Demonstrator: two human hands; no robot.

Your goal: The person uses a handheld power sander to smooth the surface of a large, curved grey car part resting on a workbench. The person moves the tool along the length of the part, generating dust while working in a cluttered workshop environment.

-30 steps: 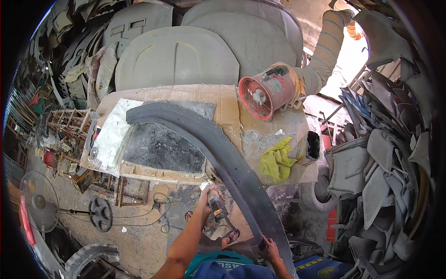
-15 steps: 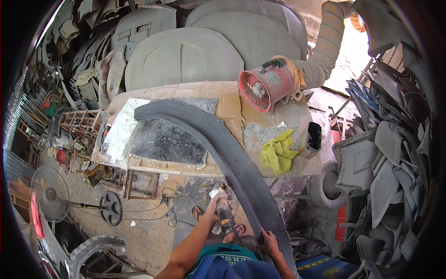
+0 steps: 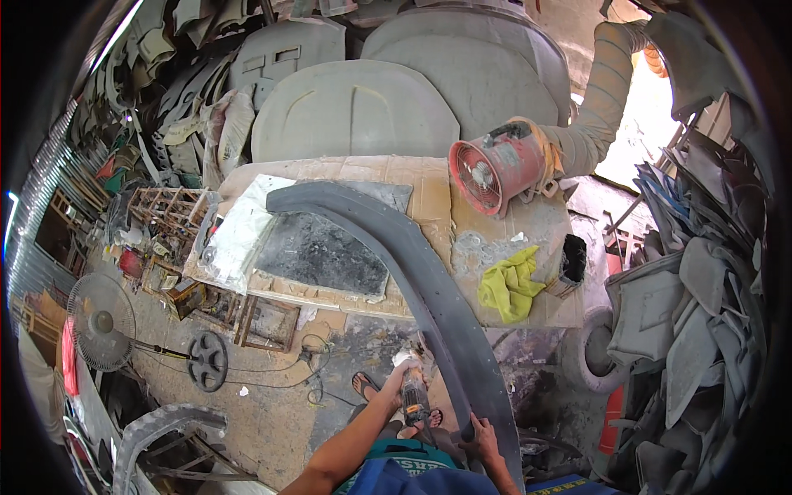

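The left hand (image 3: 404, 371) grasps a handheld power tool, probably an angle grinder (image 3: 415, 400), near its head, just beside the inner edge of the curved grey panel (image 3: 433, 293) (whether the disc touches it, I cannot tell). The right hand (image 3: 481, 437), nearer the body, clasps that same edge; ahead of it, the panel arches leftward onto the cardboard-covered table (image 3: 431, 186). A firm right-hand brace and light, even tool pressure should serve best, with the sandalled foot (image 3: 435, 418) below the left hand well clear.
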